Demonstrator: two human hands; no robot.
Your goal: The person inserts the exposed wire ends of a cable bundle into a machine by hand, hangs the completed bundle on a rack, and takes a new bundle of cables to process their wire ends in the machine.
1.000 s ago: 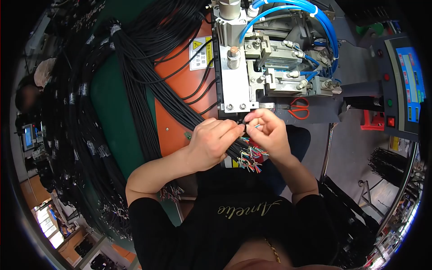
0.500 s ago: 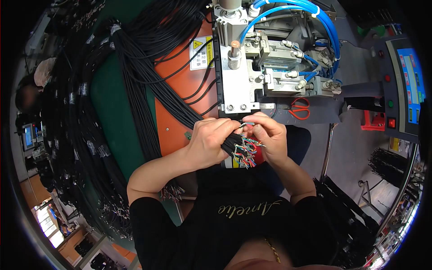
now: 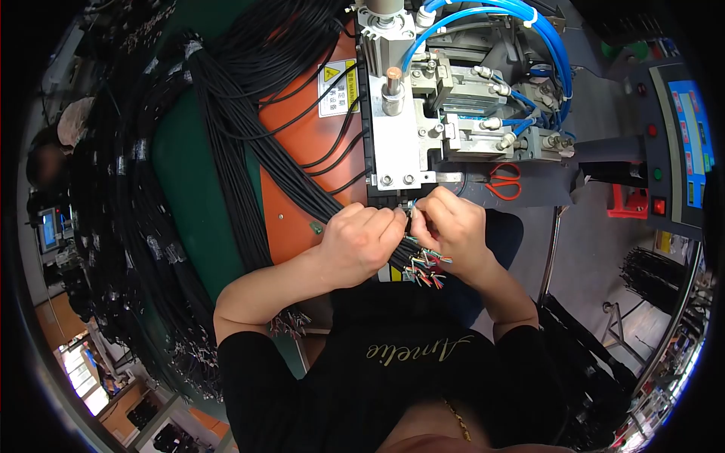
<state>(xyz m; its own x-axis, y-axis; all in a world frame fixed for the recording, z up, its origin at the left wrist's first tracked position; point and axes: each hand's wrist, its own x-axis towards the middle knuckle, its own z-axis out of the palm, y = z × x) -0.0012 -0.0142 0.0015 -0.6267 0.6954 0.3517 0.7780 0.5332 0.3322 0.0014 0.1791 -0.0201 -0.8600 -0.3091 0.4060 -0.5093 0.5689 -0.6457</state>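
Closed round a bundle of black cables point(image 3: 294, 177), my left hand point(image 3: 361, 243) is just below the metal head of the machine point(image 3: 396, 143). The bundle's stripped ends, with thin coloured wires point(image 3: 427, 266), stick out below and between my hands. My right hand point(image 3: 453, 230) is pinched close to the left fingertips, at the end of a cable by the machine's lower edge. What exactly its fingers grip is too small to tell.
Red-handled scissors point(image 3: 504, 182) lie right of the machine. Blue air hoses point(image 3: 555, 53) curve above. A control panel point(image 3: 683, 143) stands at the right. More black cables point(image 3: 226, 151) cover the orange table and hang at the left. A person's head shows at the far left.
The coloured wire ends between my hands first swung up and left, then back down and right. My right hand has shifted slightly and its fingers are now pinched closer together.
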